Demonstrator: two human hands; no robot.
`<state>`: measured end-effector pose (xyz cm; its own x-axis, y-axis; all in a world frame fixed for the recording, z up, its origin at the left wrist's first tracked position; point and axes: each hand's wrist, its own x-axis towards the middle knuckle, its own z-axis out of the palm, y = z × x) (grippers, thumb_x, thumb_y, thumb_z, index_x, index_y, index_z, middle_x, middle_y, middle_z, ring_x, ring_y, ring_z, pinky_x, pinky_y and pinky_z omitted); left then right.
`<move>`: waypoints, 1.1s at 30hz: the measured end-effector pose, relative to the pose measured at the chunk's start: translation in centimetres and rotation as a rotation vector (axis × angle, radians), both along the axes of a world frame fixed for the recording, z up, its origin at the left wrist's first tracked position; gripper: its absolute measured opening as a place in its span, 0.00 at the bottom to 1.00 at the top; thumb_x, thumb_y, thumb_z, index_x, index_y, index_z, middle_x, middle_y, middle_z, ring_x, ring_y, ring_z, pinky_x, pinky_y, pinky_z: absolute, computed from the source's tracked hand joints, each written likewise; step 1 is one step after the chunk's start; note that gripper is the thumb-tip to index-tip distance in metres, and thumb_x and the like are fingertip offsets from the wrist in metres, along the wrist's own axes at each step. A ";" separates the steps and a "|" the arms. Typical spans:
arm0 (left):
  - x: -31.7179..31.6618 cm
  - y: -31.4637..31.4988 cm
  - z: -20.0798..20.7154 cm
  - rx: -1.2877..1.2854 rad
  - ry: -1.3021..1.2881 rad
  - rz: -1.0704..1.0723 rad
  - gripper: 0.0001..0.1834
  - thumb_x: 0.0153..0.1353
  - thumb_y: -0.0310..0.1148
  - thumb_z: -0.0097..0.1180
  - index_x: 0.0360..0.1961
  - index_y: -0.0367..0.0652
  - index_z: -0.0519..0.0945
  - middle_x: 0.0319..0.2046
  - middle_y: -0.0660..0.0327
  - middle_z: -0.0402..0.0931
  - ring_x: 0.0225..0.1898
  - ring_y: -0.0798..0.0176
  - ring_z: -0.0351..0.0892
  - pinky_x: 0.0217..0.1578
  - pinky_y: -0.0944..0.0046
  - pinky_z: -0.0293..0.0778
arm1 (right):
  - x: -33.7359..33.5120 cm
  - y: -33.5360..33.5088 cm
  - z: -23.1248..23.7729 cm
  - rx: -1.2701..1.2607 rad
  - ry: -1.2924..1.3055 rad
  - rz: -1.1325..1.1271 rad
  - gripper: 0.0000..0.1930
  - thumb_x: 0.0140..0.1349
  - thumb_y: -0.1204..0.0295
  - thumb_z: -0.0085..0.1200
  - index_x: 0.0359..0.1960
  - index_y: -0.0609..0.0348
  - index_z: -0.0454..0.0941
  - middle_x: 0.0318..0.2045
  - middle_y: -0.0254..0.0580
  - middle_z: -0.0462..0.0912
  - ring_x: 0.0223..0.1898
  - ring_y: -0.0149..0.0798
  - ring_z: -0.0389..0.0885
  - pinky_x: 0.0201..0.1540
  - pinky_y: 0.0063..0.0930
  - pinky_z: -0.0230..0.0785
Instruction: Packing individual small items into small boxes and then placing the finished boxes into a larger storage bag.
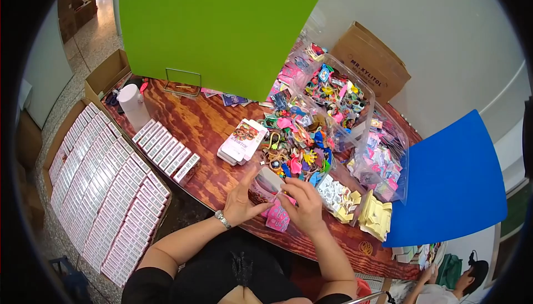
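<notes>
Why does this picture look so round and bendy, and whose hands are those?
There's no robot here, just a person. A camera worn on their head looks down, and its very wide lens bends straight things, so you see roughly what they'd see.

The left hand holds a small box, and the fingers of the right hand are at its edge. A pink packet is just below them.

On the reddish-brown table there's a stack of pale cartons, a row of small boxes, a heap of colourful trinkets and some yellow papers.
</notes>
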<state>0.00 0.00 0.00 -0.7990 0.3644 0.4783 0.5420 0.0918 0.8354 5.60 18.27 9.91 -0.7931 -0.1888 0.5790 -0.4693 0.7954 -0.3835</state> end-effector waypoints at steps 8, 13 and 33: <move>-1.0 -1.2 -0.2 -0.057 0.168 -0.035 0.43 0.44 0.36 0.78 0.60 0.48 0.65 0.47 0.50 0.75 0.43 0.48 0.81 0.41 0.56 0.79 | 0.2 -1.4 -4.0 -0.146 0.014 0.005 0.15 0.58 0.76 0.65 0.49 0.59 0.84 0.45 0.48 0.84 0.39 0.44 0.84 0.40 0.33 0.77; -0.3 -1.0 0.6 -0.090 0.228 -0.054 0.42 0.45 0.36 0.77 0.59 0.47 0.66 0.50 0.47 0.75 0.48 0.45 0.80 0.46 0.54 0.79 | 1.2 -2.8 -2.2 -0.666 -0.259 -0.173 0.14 0.59 0.79 0.62 0.48 0.60 0.83 0.42 0.47 0.84 0.39 0.45 0.84 0.41 0.32 0.77; 0.3 -1.6 1.7 -0.199 0.284 0.041 0.58 0.48 0.38 0.74 0.72 0.25 0.50 0.51 0.38 0.74 0.50 0.41 0.78 0.49 0.53 0.77 | 0.5 -3.2 -0.7 -0.145 -0.144 -0.080 0.11 0.60 0.81 0.61 0.44 0.61 0.84 0.41 0.47 0.85 0.43 0.46 0.84 0.44 0.33 0.76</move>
